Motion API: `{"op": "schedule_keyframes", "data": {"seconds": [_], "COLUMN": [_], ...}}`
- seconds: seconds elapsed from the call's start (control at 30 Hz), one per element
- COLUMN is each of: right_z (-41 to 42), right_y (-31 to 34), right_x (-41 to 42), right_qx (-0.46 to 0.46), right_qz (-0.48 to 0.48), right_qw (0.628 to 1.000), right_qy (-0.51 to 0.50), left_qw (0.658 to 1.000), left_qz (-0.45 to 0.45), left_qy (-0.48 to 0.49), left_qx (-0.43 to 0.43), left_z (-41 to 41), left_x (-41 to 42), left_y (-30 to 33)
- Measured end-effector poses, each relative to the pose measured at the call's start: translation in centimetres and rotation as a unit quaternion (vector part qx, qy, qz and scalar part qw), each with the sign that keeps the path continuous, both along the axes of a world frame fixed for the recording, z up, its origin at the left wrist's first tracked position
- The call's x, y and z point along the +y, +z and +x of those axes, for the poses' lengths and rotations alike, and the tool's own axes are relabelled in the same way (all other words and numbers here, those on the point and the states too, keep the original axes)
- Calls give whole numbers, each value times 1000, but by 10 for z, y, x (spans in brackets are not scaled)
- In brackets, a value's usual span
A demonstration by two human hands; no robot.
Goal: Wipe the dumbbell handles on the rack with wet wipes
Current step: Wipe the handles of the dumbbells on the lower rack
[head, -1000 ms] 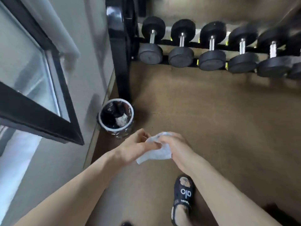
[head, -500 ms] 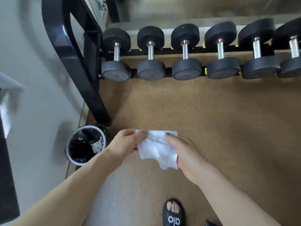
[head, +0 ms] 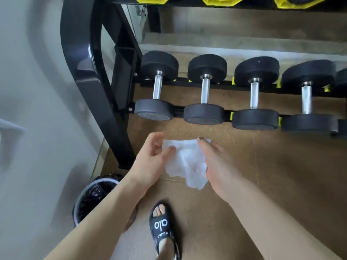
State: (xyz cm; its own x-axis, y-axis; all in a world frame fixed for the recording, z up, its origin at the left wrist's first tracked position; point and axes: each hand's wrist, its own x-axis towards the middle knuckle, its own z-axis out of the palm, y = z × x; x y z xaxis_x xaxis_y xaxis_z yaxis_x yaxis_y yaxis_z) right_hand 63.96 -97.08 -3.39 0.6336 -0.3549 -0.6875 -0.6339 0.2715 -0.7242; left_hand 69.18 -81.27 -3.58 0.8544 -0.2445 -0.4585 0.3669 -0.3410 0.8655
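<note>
A white wet wipe [head: 185,162] is spread out between my hands above the floor. My left hand [head: 151,160] pinches its left edge and my right hand [head: 216,162] holds its right side. Just beyond, a black rack [head: 90,76] carries a low row of black dumbbells with chrome handles: the leftmost dumbbell [head: 157,87], a second dumbbell [head: 205,89], a third dumbbell [head: 255,92] and a fourth dumbbell [head: 307,96]. Both hands are a short way in front of the two leftmost dumbbells, not touching them.
A small bin [head: 93,196] lined with a black bag stands by the wall at the lower left, beside the rack's leg. My sandalled foot [head: 162,224] is on the brown floor. Yellow-edged rack trays [head: 216,0] run along the top. A grey wall [head: 33,91] closes the left.
The view has moved closer to the rack and tilted up. The wipe went from bunched between my hands to unfolded and stretched flat.
</note>
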Motion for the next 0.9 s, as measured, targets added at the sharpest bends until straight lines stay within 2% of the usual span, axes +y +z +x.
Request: {"op": "schedule_keyframes", "data": {"seconds": [0.1,0.2,0.27,0.37,0.43,0.53,0.63,0.73,0.8,0.9], "right_z": [60,111,143,183,207,242,275,309,327,342], "right_y": [-4,-10,-22,-41,-49,-69,-94,-119,-129,-142], "right_x": [1,-2,-8,-21,-28,-38,-52,-66,-69,-62], "right_qx": [-9,-35,-43,-70,-86,-150,-212,-234,-252,-318], "right_qz": [27,49,39,17,-65,-259,-355,-399,-402,-443], "right_qw": [1000,997,997,993,980,920,863,826,823,793], "right_qy": [9,39,56,91,166,255,292,322,314,271], "left_qw": [994,961,939,921,911,897,911,927,931,910], "left_qz": [-6,114,153,189,209,216,195,171,162,151], "left_qy": [-91,-194,-222,-191,-176,-179,-138,-91,-45,14], "left_qx": [-56,-160,-215,-282,-307,-342,-338,-320,-324,-386], "left_z": [52,102,135,177,204,238,268,296,313,343], "left_x": [4,7,5,-4,-10,-20,-26,-30,-30,-28], "left_y": [-4,-16,-31,-50,-64,-84,-104,-127,-140,-153]}}
